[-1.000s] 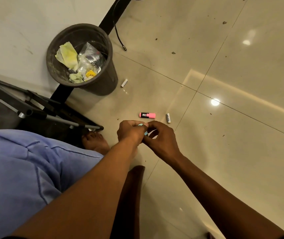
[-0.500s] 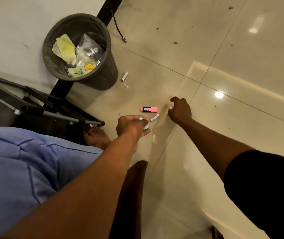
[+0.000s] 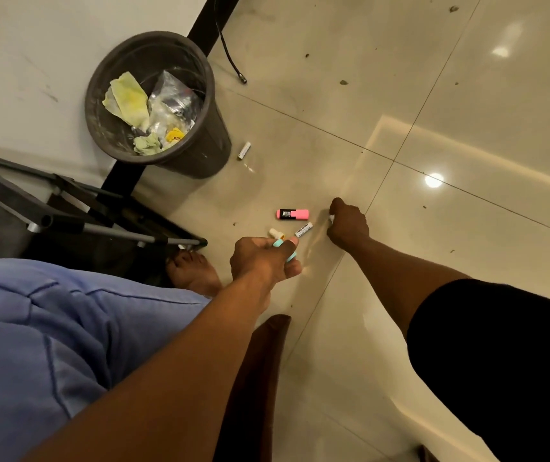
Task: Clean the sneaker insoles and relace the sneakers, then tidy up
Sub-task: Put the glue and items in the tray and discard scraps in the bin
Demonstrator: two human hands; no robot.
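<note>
Head view: the person bends over a glossy tiled floor (image 3: 450, 105), and no sneaker, insole or lace is in frame, so this looks like the tidy-up part.

The left hand (image 3: 263, 261), at centre frame, is clenched around a small mint-green object (image 3: 280, 245) whose ends poke out between the fingers. The right hand (image 3: 347, 225), just right of centre, is curled down at the floor and pinches a small white cylinder (image 3: 331, 218), of which only a tip shows.

Between the two hands lie a pink highlighter (image 3: 293, 214), a white battery-like stick (image 3: 303, 229) and a cream cap-like piece (image 3: 275, 233), all loose on the tile. Another white stick (image 3: 244, 150) lies further up, beside the dark waste bin (image 3: 207, 151) in the upper left.

The risks, as I judge them:
- The round sticks may roll on the slick tile if a knuckle nudges them.
- The right grip on the cylinder looks shallow, so it may slip on lifting.
- With the left grip already full, adding more pieces could spill what it holds.
- The stick by the bin is easy to overlook.
</note>
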